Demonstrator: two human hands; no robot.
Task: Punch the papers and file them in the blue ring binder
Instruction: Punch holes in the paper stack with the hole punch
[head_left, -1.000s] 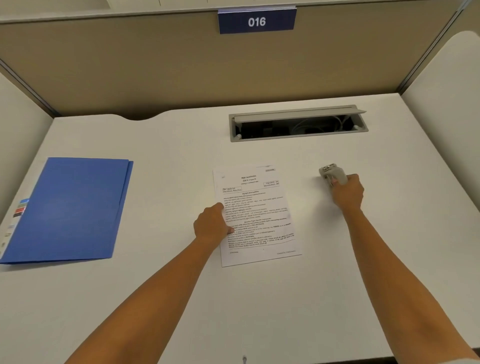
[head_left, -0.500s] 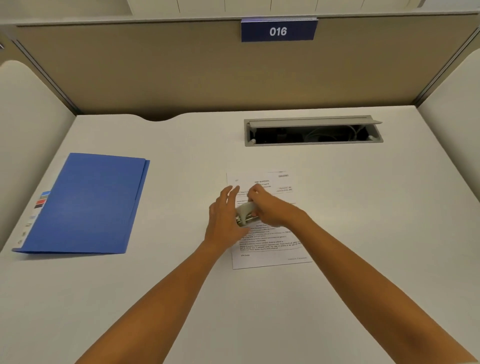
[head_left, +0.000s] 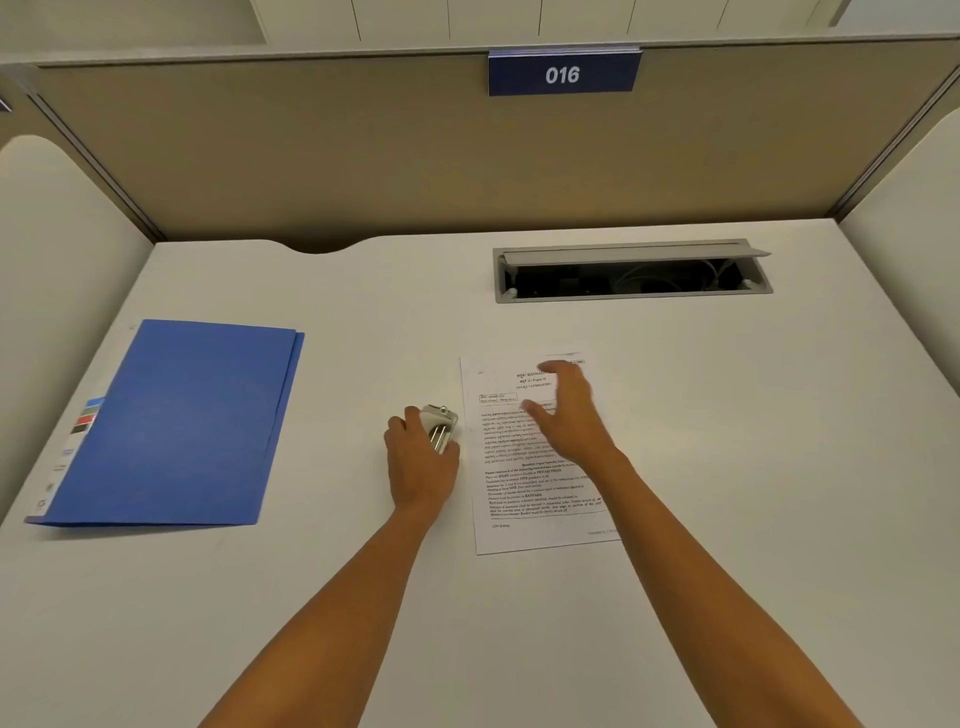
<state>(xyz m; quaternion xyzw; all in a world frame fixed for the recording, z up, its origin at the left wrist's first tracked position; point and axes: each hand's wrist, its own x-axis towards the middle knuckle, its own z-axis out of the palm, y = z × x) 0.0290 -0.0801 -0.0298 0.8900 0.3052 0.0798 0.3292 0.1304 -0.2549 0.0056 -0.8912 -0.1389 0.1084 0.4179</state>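
Note:
A printed white paper (head_left: 524, 483) lies flat on the white desk (head_left: 727, 467), a little right of centre. My left hand (head_left: 421, 462) grips a small grey hole punch (head_left: 440, 425) just off the paper's left edge. Over the upper half of the paper my right hand (head_left: 563, 415) is spread with its fingers apart, holding nothing; it is blurred. The blue ring binder (head_left: 176, 421) lies closed on the desk's left side, apart from both hands.
An open cable tray (head_left: 631, 273) is set into the desk at the back right. A tan partition (head_left: 363, 156) with a "016" sign (head_left: 563, 73) closes off the back, and white side panels (head_left: 57, 270) stand left and right.
The hole punch has passed from my right hand to my left, which carried it to the paper's left edge. My right hand has let go and opened over the paper.

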